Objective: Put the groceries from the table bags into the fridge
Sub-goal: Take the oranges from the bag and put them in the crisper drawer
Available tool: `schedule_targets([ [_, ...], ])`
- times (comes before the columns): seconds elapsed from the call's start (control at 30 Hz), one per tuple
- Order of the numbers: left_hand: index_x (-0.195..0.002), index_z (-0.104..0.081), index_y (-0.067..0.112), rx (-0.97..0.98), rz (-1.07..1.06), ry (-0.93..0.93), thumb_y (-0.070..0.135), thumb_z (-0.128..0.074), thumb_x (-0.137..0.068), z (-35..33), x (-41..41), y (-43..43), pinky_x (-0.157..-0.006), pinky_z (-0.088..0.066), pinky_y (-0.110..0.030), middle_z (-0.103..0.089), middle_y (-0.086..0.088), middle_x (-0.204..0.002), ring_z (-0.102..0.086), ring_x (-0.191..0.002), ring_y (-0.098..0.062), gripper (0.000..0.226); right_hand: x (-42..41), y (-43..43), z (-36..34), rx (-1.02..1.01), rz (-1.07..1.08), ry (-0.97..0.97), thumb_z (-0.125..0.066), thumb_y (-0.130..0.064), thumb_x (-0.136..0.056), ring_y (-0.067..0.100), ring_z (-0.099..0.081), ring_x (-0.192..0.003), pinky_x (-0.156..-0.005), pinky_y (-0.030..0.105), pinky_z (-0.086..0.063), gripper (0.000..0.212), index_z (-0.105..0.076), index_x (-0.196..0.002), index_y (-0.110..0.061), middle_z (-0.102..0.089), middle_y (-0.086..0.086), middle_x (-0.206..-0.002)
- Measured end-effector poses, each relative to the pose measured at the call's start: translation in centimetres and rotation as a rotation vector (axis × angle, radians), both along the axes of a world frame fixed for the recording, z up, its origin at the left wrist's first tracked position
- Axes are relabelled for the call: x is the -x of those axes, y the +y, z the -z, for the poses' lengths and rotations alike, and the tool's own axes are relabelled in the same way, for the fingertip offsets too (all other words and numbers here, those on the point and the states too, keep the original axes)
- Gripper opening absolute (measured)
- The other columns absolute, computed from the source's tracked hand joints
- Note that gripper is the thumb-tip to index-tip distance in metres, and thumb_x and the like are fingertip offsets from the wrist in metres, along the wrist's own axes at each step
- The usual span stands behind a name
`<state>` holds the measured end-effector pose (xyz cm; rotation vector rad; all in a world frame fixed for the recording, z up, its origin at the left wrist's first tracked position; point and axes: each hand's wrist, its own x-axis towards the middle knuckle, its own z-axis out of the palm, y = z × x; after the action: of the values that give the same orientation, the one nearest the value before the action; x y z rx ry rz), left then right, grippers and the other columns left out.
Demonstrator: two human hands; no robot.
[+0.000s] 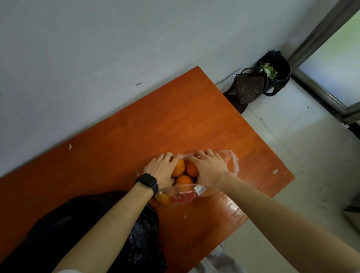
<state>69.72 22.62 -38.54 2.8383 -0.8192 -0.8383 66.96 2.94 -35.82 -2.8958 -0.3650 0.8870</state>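
Our left hand [161, 170] and right hand [209, 169] clasp the oranges [184, 180] (inside their bag [230, 158]), probably to lift several together.

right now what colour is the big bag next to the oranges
Black: the big bag is glossy black plastic, seen best in the head view.
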Motion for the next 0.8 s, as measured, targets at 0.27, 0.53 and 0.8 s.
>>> schedule_targets([
  [0.27, -0.136, -0.033, 0.046, 0.214, -0.220, 0.029, 0.056, -0.073, -0.074, -1.4, 0.0, 1.2, -0.076, -0.048, -0.035, -0.061, -0.001, -0.125, -0.061, -0.104, -0.027, 0.074, 0.6, -2.4, -2.2, -0.221, 0.139, -0.095, -0.066, -0.031, -0.094, 0.032, -0.043, -0.134, -0.108, 0.048, -0.042, 0.068, -0.033, -0.153, -0.028, -0.037, 0.002, -0.155],
  [0.53, -0.118, -0.047, 0.055, 0.798, -0.572, 0.183, 0.057, -0.089, -0.055, -10.6, 0.9, -1.7, -0.079, -0.049, -0.020, -0.054, 0.027, -0.116, -0.057, -0.103, 0.003, 0.076, 6.5, -6.9, -8.5, -0.936, 0.736, -0.185, -0.076, -0.048, -0.083, 0.003, -0.059, -0.114, -0.088, 0.019, -0.050, 0.068, -0.046, -0.142, -0.035, -0.055, -0.015, -0.135],
  [0.8, -0.112, -0.052, 0.051, 0.961, -0.409, 0.316, 0.039, -0.094, -0.059, -17.9, 7.6, -14.0, -0.079, -0.059, -0.027, -0.058, 0.005, -0.121, -0.066, -0.101, -0.013, 0.069, 19.9, -16.4, -14.4, -1.330, 1.149, -0.296, -0.086, -0.056, -0.065, 0.017, -0.066, -0.107, -0.081, 0.029, -0.056, 0.060, -0.057, -0.118, -0.052, -0.060, -0.006, -0.126],
])
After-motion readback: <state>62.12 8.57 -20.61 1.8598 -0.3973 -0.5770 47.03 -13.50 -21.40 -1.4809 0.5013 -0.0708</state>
